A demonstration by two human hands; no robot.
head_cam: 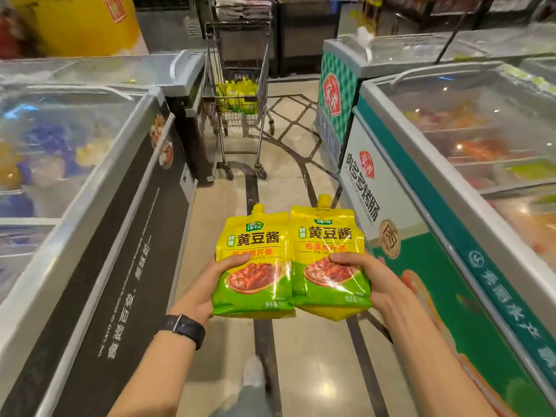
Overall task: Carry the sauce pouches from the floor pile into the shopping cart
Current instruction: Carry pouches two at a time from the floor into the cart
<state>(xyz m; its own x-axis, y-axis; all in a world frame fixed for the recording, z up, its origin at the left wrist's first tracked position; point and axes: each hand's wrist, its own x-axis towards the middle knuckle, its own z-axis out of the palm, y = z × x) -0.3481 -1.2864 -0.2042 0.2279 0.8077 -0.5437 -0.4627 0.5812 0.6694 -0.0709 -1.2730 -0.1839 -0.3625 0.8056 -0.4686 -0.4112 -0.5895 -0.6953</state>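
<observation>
Two pouches, one gripped upright in my left hand point(210, 284) and one in my right hand point(365, 278); the cart point(237, 94) stands straight ahead.

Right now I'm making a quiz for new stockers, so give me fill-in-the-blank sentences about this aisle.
1. The black watch sits on the ___ wrist.
2. The left hand grips the left sauce pouch, the right hand the right sauce pouch, spouts pointing ___ the shopping cart.
3. The shopping cart stands between glass-topped chest ___.
Missing words: left; toward; freezers.
</observation>
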